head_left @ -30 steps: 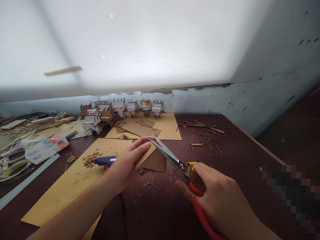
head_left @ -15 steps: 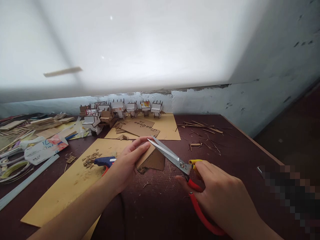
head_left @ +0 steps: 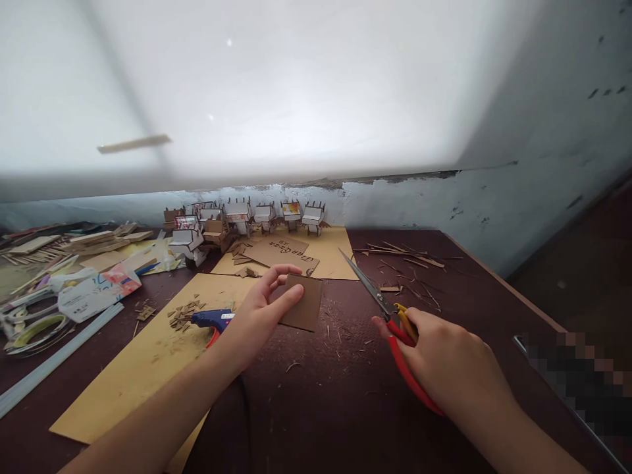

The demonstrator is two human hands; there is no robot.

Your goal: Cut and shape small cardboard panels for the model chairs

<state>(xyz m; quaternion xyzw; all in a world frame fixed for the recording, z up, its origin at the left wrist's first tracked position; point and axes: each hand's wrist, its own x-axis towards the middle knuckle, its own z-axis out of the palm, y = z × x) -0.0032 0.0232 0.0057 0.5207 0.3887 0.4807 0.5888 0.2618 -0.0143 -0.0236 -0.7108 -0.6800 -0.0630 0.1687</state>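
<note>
Near the middle of the head view, my left hand (head_left: 269,299) pinches a squarish piece of brown cardboard (head_left: 305,306) between thumb and fingers, its flat face turned toward me. To the right, my right hand (head_left: 447,355) is wrapped round the handles of a pair of scissors (head_left: 375,289), red with a yellow sleeve on one side. Their blades look closed, point up and to the left, and stand apart from the cardboard. Just left of my left wrist lies a blue glue gun (head_left: 213,318), partly hidden by the arm.
Several small cardboard chair-like models (head_left: 239,216) stand along the wall. Lettered cardboard (head_left: 276,251) rests on a yellow sheet, while scraps (head_left: 185,315) cover another. Thin strips (head_left: 405,253) lie at right; tape rolls (head_left: 39,336) and glue sticks (head_left: 64,355) at left.
The scissors have swung right, away from the cardboard, and their blades have turned more upright. My left hand has turned the cardboard so that its flat face shows.
</note>
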